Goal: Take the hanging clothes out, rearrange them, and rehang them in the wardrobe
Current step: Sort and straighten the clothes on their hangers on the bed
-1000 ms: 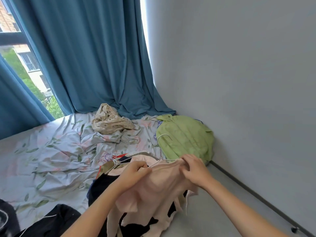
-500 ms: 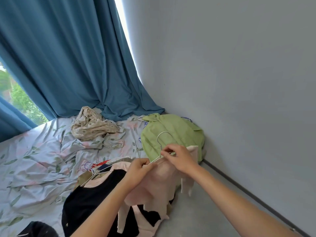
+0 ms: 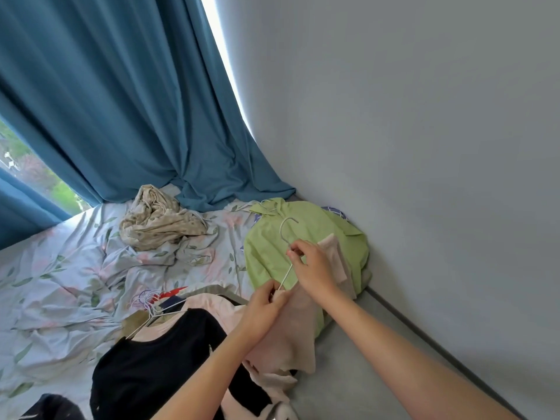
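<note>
At the far left of the frame a blue curtain (image 3: 115,110) hangs over a strip of window, and below it the bed (image 3: 60,268) spreads across the lower left under a rumpled floral sheet. Toward the upper middle of the bed lies a crumpled beige garment (image 3: 157,219), loose and off any hanger. Lower, left of centre, a black top (image 3: 157,365) lies on a white hanger, with more hangers (image 3: 151,301) and clothes bunched beneath it; nothing here is a container, and the wardrobe is not in view. Centre frame, the left hand (image 3: 263,310) pinches the neck of the pink top (image 3: 291,328) with curled fingers, right where the wire comes out of the cloth. Just right of it, the right hand (image 3: 312,268) pinches the hanger (image 3: 286,234) below its hook between thumb and fingertips, so both hands are closed on their things. The pink top drapes from that wire down over the bed edge, partly over the black one. It looks light, soft and limp, so it will sag and slide off a thin wire easily; the stiff hanger is the sound place to hold, with the cloth steadied at the neckline or shoulders. Behind the hands, against the grey wall (image 3: 424,147) at right, a green shirt (image 3: 303,237) lies on the bed, a hook showing at its collar.
</note>
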The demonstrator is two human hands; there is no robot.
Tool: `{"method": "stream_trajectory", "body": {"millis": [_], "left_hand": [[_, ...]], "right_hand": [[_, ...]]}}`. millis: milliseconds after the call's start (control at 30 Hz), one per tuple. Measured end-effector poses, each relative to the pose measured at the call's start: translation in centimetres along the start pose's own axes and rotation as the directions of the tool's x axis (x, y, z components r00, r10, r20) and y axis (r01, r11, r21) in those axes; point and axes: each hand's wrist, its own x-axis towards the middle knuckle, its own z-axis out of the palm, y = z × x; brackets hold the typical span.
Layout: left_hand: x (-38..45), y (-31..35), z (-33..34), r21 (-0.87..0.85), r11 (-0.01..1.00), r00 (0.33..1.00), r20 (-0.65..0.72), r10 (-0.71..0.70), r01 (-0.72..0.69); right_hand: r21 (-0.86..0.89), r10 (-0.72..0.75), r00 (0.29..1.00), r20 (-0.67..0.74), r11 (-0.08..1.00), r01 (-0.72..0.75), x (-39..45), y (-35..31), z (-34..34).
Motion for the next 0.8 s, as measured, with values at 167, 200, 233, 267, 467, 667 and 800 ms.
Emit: {"method": "stream_trajectory", "body": {"millis": [167,200,233,267,467,667,800], "left_hand": [[6.1,0.2,0.9,-0.161,0.987,0.996,0.090,-0.004,0.018],[7.6,0.3,0.9,-0.179,0.983,0.992,0.122,-0.013,0.034],[9.1,0.3,0.8,-0.182,0.982,0.990,0.139,-0.018,0.044],[10.5,0.3,0.7,-0.176,0.983,0.990,0.136,-0.023,0.047],[17.6,-0.4,-1.5,-0.097,0.994,0.998,0.042,-0.042,0.046],[23.0,-0.4,-4.7,0.097,0.992,0.987,-0.136,0.088,-0.076],[26.4,-0.5,-6.7,0.326,0.943,0.954,-0.257,0.157,-0.068]], "right_hand": [[0.195,0.141,0.990,0.014,0.970,-0.141,5.7,2.4,-1.1],[0.228,0.183,0.983,0.008,0.957,-0.180,7.1,2.9,-1.4],[0.257,0.223,0.975,0.000,0.942,-0.216,8.5,3.4,-1.7],[0.284,0.256,0.967,-0.003,0.927,-0.245,9.8,3.9,-2.0],[0.351,0.260,0.965,0.025,0.902,-0.252,16.8,5.8,-3.3],[0.382,0.241,0.961,0.134,0.882,-0.274,21.9,5.5,-3.3],[0.314,0.203,0.956,0.212,0.912,-0.263,25.3,5.4,-3.7]]}}
